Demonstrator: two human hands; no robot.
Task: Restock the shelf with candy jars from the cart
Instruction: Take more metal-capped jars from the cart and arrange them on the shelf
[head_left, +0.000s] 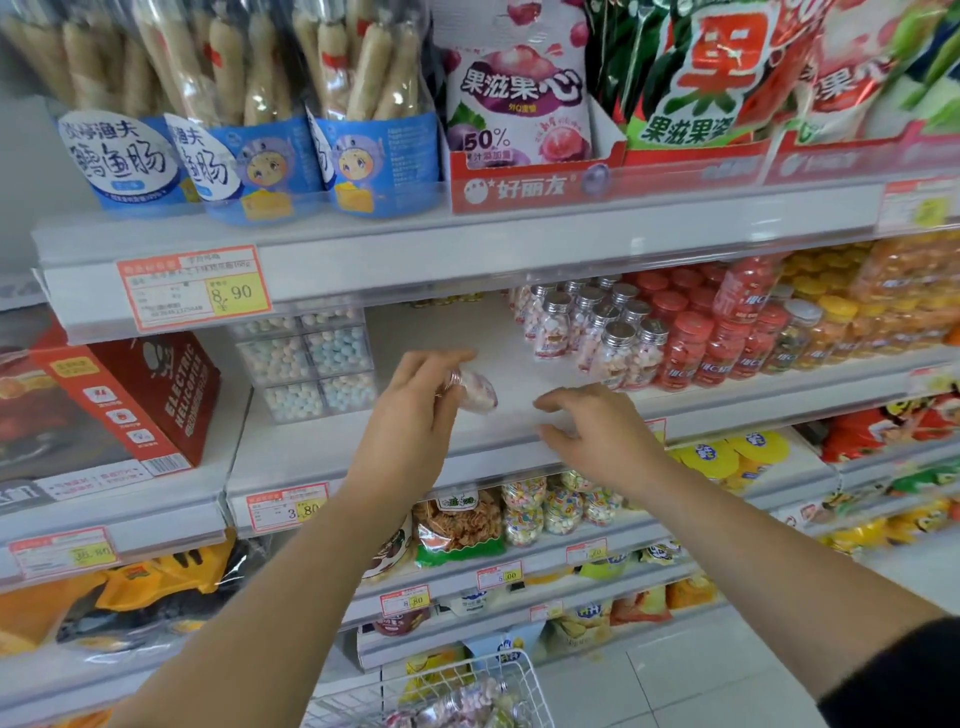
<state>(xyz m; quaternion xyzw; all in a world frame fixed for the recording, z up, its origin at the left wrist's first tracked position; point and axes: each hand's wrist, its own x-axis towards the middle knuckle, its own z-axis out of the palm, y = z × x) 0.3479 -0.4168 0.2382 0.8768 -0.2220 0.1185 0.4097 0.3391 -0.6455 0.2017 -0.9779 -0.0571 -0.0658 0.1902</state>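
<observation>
Over bare shelf (519, 364), tilted jar (475, 397)

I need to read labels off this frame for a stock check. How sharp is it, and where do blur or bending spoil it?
Head view: the 8.90 price tag reads clearly; the candy jar in the left hand is blurred; the orange jars at the right edge smear; the wide angle bows the shelf rail.
</observation>
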